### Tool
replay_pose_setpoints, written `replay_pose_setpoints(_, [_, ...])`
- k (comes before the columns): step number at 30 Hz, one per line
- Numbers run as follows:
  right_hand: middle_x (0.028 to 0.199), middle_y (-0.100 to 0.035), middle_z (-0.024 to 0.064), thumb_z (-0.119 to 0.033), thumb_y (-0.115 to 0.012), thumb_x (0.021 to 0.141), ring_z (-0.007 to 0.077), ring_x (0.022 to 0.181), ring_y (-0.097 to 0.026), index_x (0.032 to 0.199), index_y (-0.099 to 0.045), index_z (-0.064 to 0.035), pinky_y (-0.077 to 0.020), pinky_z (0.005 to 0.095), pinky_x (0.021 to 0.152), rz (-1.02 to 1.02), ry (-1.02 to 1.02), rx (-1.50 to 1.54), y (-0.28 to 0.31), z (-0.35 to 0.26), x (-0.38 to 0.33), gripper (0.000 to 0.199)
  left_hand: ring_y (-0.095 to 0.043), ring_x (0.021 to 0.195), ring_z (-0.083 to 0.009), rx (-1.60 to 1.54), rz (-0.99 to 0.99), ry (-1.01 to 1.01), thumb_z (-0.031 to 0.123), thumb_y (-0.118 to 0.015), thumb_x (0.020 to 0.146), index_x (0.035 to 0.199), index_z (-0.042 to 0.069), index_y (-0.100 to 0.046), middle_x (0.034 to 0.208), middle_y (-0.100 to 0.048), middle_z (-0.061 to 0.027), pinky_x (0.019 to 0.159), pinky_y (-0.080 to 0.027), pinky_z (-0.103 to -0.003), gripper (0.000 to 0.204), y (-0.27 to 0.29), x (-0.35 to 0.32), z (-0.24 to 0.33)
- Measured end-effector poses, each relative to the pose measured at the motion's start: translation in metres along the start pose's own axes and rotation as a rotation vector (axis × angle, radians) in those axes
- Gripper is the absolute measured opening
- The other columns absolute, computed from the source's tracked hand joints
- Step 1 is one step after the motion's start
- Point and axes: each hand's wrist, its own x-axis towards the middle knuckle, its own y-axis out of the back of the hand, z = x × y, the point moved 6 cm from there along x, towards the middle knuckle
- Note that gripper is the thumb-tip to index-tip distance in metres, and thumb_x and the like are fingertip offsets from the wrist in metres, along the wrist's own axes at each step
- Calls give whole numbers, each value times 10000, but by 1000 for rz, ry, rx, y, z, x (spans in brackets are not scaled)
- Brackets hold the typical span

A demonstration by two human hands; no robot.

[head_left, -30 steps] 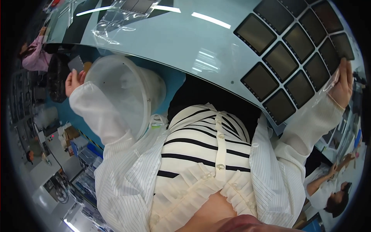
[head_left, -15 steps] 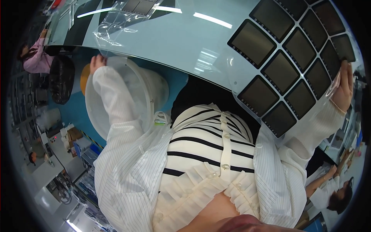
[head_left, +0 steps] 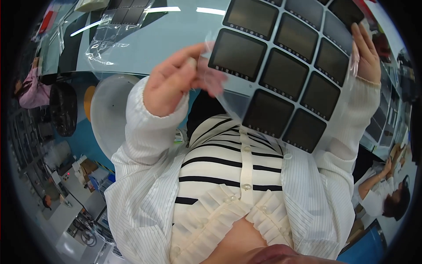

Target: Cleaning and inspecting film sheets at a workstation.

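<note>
A clear plastic film sheet (head_left: 284, 73) carrying a grid of dark, rounded rectangular panels is held up in front of my chest, over the table's near edge. My left hand (head_left: 173, 81) is closed at the sheet's left margin; its fingertips show blurred through the clear film. On the opposite side, my right hand (head_left: 367, 57) grips the right edge with its fingers stretched along it. The sheet's upper part runs out of view at the top.
On the pale glossy table (head_left: 184, 31) lies crumpled clear film with dark panels (head_left: 127, 15). Below its edge, at left, stands a white bin (head_left: 103, 127). A black-covered stool (head_left: 63, 108) is farther left. One co-worker (head_left: 387, 189) sits at right, another (head_left: 35, 90) at far left.
My left hand has come up from above the bin and taken the sheet's left edge. The sheet has moved left and upward, with my right hand still on it.
</note>
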Motion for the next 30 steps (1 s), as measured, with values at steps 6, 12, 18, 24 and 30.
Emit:
replay_pose_setpoints(6, [903, -648, 54, -107, -552, 882, 25, 525, -431, 1218, -494, 25, -316, 130, 474, -224, -356, 362, -16, 49, -6, 366, -648, 619, -231, 11, 42, 328, 139, -436, 924, 1270, 55, -434, 782, -651, -195, 483, -473, -245, 357, -2, -3, -21])
replay_pose_setpoints(12, [623, -588, 34, -55, -573, 856, 101, 331, -441, 988, -593, 2, -308, 196, 310, -169, -515, 463, -47, 40, -9, 144, -667, 683, -240, 31, 68, 366, 93, -408, 913, 1305, 24, -387, 789, -657, -201, 478, -470, -225, 399, -12, -13, -18])
replay_pose_setpoints(18, [607, -580, 38, -67, -576, 858, 101, 334, -451, 984, -576, 12, -318, 201, 308, -145, -537, 448, -49, 31, -12, 149, -669, 673, -225, 78, 68, 384, 68, -389, 898, 1319, -22, -343, 794, -660, -197, 454, -457, -204, 433, -15, -14, -12])
replay_pose_setpoints(24, [607, -580, 42, -64, -588, 850, 98, 341, -463, 974, -576, 17, -329, 202, 314, -155, -508, 498, -57, 24, -15, 150, -670, 648, -220, 96, 66, 398, 105, -419, 892, 1329, -55, -294, 783, -663, -186, 436, -442, -189, 482, -12, -15, -10])
replay_pose_setpoints(30, [607, -593, 50, -56, -571, 859, 102, 356, -485, 996, -577, 11, -352, 198, 333, -137, -469, 520, -48, 29, -16, 153, -658, 594, -232, 194, -22, 446, 77, -429, 887, 1383, -54, -79, 722, -653, -187, 445, -466, -213, 621, -18, -15, -7])
